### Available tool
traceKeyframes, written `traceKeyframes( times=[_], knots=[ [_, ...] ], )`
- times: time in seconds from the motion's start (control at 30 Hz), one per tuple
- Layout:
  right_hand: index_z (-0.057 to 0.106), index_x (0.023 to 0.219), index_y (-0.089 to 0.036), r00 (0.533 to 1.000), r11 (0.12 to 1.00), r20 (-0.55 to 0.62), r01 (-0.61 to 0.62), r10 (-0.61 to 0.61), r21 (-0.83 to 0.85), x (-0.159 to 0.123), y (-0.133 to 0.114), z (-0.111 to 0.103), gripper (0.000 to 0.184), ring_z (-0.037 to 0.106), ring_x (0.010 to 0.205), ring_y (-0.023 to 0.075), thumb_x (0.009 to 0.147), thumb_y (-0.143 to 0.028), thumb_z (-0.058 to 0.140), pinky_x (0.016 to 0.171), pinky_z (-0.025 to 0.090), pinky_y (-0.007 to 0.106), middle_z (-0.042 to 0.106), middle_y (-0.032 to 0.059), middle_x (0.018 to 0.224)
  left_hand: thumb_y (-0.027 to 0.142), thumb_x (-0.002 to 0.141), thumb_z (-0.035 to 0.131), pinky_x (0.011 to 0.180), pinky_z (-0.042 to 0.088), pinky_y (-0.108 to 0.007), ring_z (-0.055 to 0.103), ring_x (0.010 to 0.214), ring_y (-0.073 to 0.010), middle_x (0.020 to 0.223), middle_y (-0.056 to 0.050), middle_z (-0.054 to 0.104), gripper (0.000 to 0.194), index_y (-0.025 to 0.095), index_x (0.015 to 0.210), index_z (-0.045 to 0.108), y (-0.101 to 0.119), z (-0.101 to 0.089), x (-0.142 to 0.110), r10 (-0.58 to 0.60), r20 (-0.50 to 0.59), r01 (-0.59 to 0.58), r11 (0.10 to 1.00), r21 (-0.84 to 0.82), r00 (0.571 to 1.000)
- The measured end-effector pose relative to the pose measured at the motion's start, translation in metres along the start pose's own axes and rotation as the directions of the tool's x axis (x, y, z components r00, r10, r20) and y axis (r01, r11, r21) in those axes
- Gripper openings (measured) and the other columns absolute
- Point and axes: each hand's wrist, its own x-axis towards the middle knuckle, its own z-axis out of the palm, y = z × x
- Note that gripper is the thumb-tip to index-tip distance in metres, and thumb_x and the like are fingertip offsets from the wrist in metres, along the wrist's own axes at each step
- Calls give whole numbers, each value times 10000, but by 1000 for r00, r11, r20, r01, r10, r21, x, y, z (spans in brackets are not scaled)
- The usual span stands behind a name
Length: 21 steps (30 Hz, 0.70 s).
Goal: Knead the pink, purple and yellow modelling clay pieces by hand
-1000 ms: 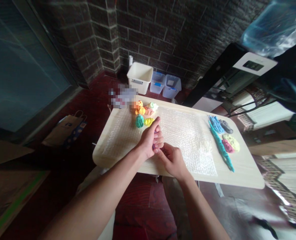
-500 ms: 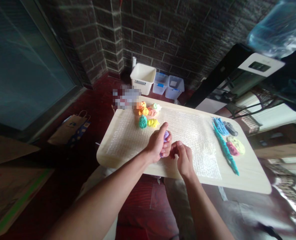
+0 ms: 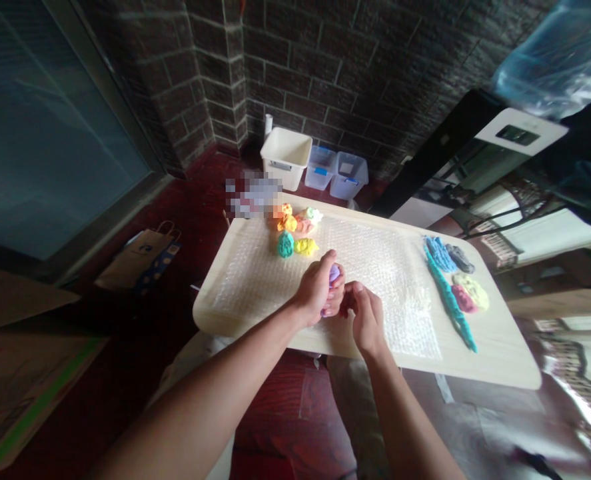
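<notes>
My left hand (image 3: 318, 290) is wrapped round a lump of purple modelling clay (image 3: 334, 273), which shows between the thumb and fingers and below them. Right beside it, my right hand (image 3: 366, 313) has its fingers curled in and the thumb against them; whatever they may hold is hidden. Both hands are above the bubble wrap (image 3: 255, 280) on the table. Beyond them lie a green clay lump (image 3: 286, 245), a yellow lump (image 3: 306, 247), an orange lump (image 3: 287, 222) and a pale whitish-green lump (image 3: 313, 215).
On the right of the pale table (image 3: 505, 353) lie a long teal clay roll (image 3: 450, 300), blue clay (image 3: 441, 255), grey clay (image 3: 460, 259), pink clay (image 3: 464, 299) and pale yellow clay (image 3: 474, 291). Behind stand a white bin (image 3: 286, 157) and clear boxes (image 3: 348, 177).
My left hand has shifted slightly down and turned a little, still closed round the purple clay. My right hand has hardly moved.
</notes>
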Motion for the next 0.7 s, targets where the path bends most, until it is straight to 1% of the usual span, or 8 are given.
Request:
traceKeyframes(
  times=[0.13,0.2,0.3,0.37,0.53,0.6,0.7],
  knots=[
    [618,718,-205,1000,1000,-12,-6,6,-1,1,-3,2,577,510,505,159,1005,-690,492,509,420,300,559,1,551,652,971,498,261,170,-175,179,258,-53,381,88,272,606,237,548,371,1,2,0,0,-5,0,1000,-11,1000],
    [626,714,-201,1000,1000,-1,-6,6,-4,1,-4,2,580,515,507,158,1004,-686,499,512,416,300,568,6,556,663,967,512,267,178,-177,186,265,-52,384,87,278,616,230,547,386,3,0,-1,13,-9,-14,999,-44,1000],
    [653,727,-191,1000,1000,15,-8,8,2,1,-6,2,579,528,513,161,1010,-672,499,515,407,302,586,15,570,731,938,529,282,215,-180,222,282,-53,396,82,310,640,213,568,459,7,-2,-1,9,5,-8,992,-125,1000],
    [659,730,-192,1000,1000,17,-11,11,3,1,-6,2,581,530,515,163,1008,-676,498,514,407,303,589,17,572,777,918,527,284,220,-183,224,285,-54,393,81,311,665,209,574,481,8,-3,-1,-3,5,4,989,-150,1000],
    [636,695,-203,1000,999,14,-10,11,-37,1,-3,2,595,518,515,165,1014,-682,485,519,410,306,576,16,555,806,910,516,276,196,-189,206,273,-53,380,82,279,710,223,525,387,6,-3,0,-9,-20,6,990,-140,1000],
    [637,704,-205,1000,999,16,-12,12,-44,1,-3,2,587,522,525,168,1026,-668,474,529,416,309,592,22,577,813,905,515,287,239,-189,255,280,-57,391,73,315,711,219,533,398,5,-3,1,-25,-19,22,989,-148,1000],
    [643,723,-208,999,1000,32,-12,13,-27,1,-3,3,569,538,545,173,1040,-644,460,542,429,310,626,33,625,830,886,526,322,353,-208,397,318,-84,437,38,436,705,215,555,431,6,-3,2,-28,-49,21,990,-138,998]
  ],
)
